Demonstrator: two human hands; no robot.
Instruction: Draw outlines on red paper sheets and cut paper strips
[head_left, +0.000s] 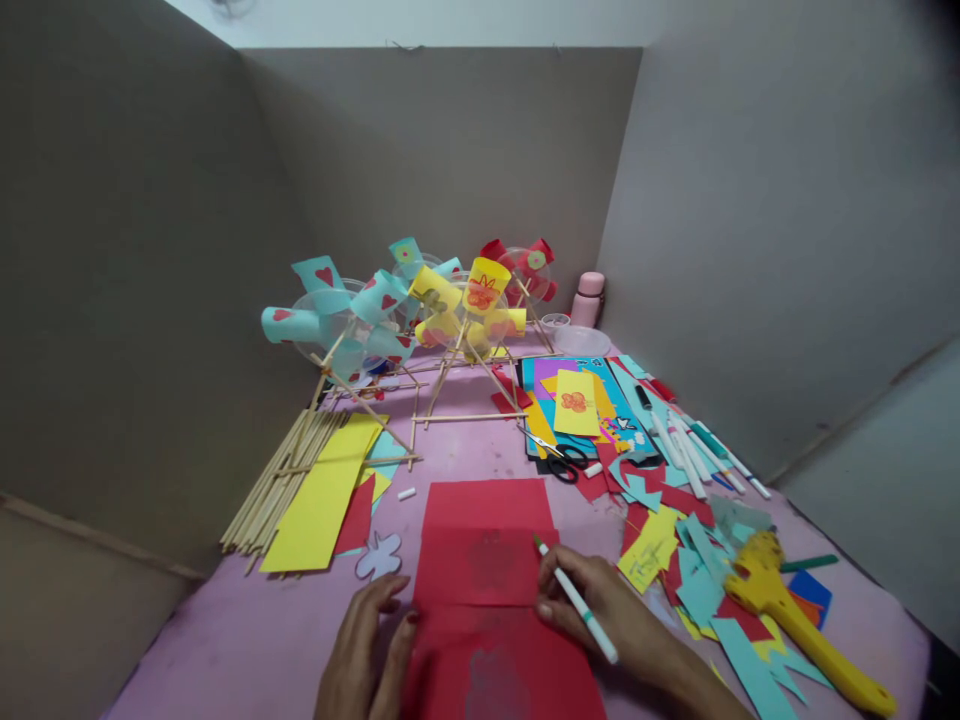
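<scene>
We are looking down on a pink table (225, 640) boxed in by plain grey partition walls (750, 200) on three sides, with a strip of pale ceiling above the far one. At the near edge, the left hand (367, 650) lies flat with its fingers loosely spread, fingertips pressing the left side of the red paper (487, 540). This is a run of overlapping red sheets reaching from the near edge toward the middle of the table. The right hand (607, 615) has its fingers closed around a white pen (577, 600), whose green tip points up and left over the right edge of that paper. Along the left edge sits a bundle of wooden sticks (277, 485) with a long yellow strip (322, 500) just beside it, and a white flower cut-out (379, 557) lies near the left hand. At the far end, against the wall, stand paper wheels on stick frames: a blue one (337, 320), a yellow one (465, 300) and a red one (525, 265), with a pink bottle (588, 298) in the far right corner. On the right half we find a stack of coloured sheets (577, 400), scissors (566, 460), a row of markers (690, 450), loose paper scraps (697, 570) and a yellow glue gun (787, 610) toward the near right corner.
</scene>
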